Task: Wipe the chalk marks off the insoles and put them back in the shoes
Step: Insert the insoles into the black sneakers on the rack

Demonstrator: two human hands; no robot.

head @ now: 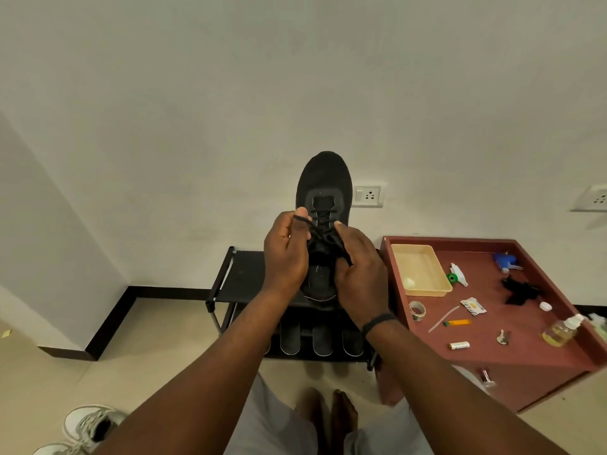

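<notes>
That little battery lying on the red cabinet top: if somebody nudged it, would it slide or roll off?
The battery is a small cylinder lying on its side, so a sideways nudge would probably roll it. The cabinet top has a raised rim, which would likely stop it. It looks rigid and easy to pinch.

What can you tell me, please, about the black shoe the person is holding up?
The black shoe is a lace-up trainer with a knit-looking upper and a grey panel around the laces. It is held up in front of the white wall, toe pointing up, above the black shoe rack. The left hand pinches a lace loop; the right hand grips the laces lower down. A dark insole with faint white marks shows inside the opening.
</notes>
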